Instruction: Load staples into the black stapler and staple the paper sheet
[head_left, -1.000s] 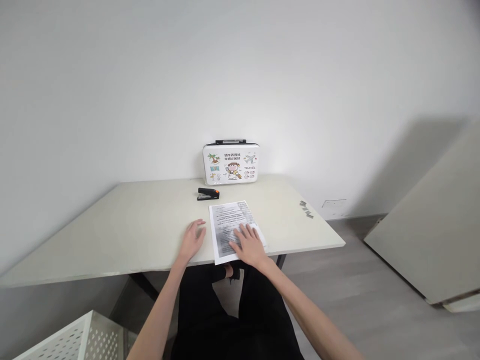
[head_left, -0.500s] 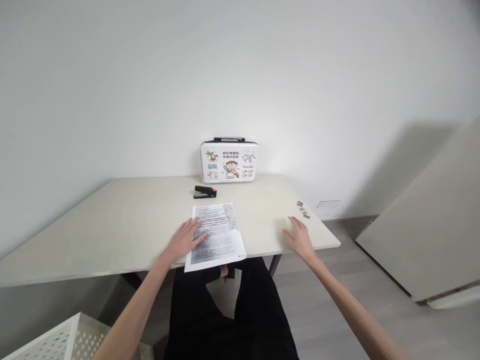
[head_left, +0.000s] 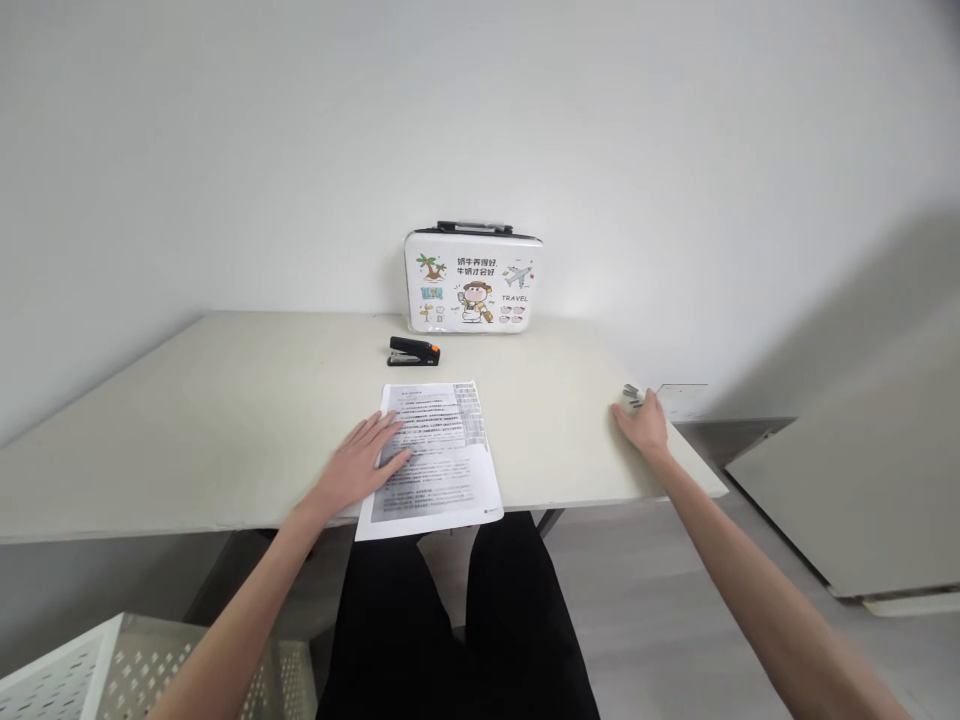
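Observation:
My left hand [head_left: 360,462] lies flat with fingers spread on the left part of a printed paper sheet [head_left: 431,490], which overhangs the table's front edge. Over at the table's right side, my right hand [head_left: 643,428] reaches around several small grey strips of staples [head_left: 631,391]. Its thumb and forefinger are apart on either side of them, and part of the strips is hidden behind the hand. A black stapler [head_left: 413,352] with an orange mark lies beyond the sheet.
A white cartoon-printed case [head_left: 472,285] with a black handle stands against the wall on the pale table [head_left: 225,430]. On the floor at lower left is a white perforated basket [head_left: 112,665]. A pale panel [head_left: 855,500] leans at the right.
My right hand has moved right and forward to the staple strips. The left hand stays on the sheet. The whole view has shifted slightly.

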